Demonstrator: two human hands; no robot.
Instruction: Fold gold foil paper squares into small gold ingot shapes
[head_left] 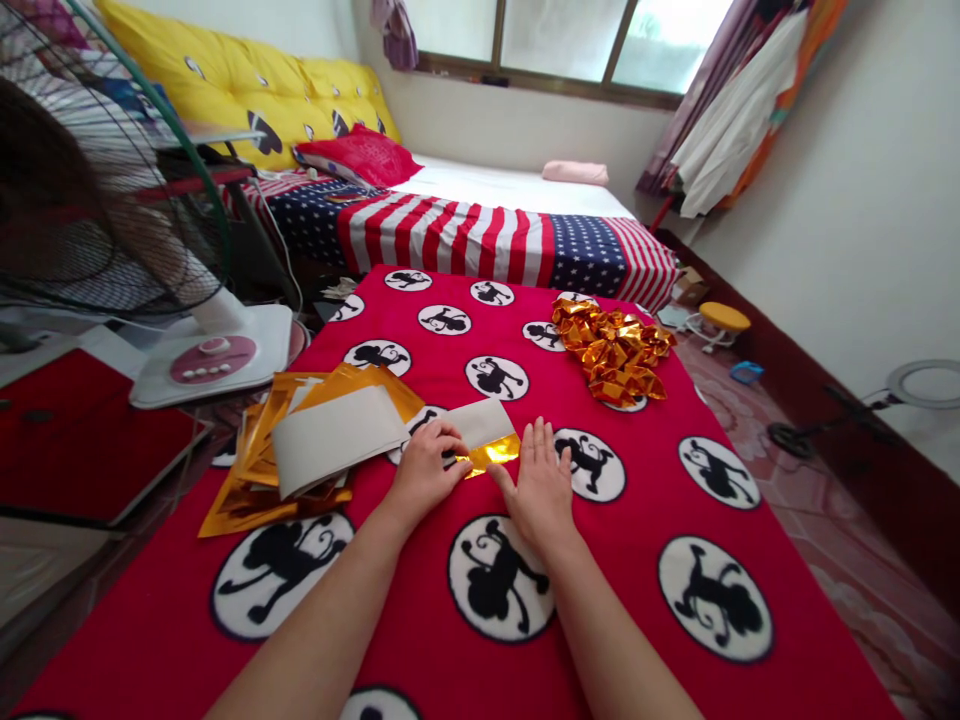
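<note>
Left hand (430,466) curled at left edge of gold-edged paper (484,424), can't tell if pinching; right hand (541,488) flat, fingers straight, by right edge. Paper lies between, on blanket (622,565). Soft blanket may let paper skew; fan (217,360), if running, could scatter stack (341,435).

Window (559,40) daylight, gold foil (491,455) glinting, edges stretched

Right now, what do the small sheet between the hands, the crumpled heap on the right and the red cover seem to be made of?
Small sheet: probably paper, matte and pale grey, with a gold strip that mirrors light like foil.
Crumpled heap: likely metallic foil or foil-coated paper; glossy orange-gold, sharply creased.
Red cover: apparently fabric, perhaps fleece; dull, without glare.
</note>
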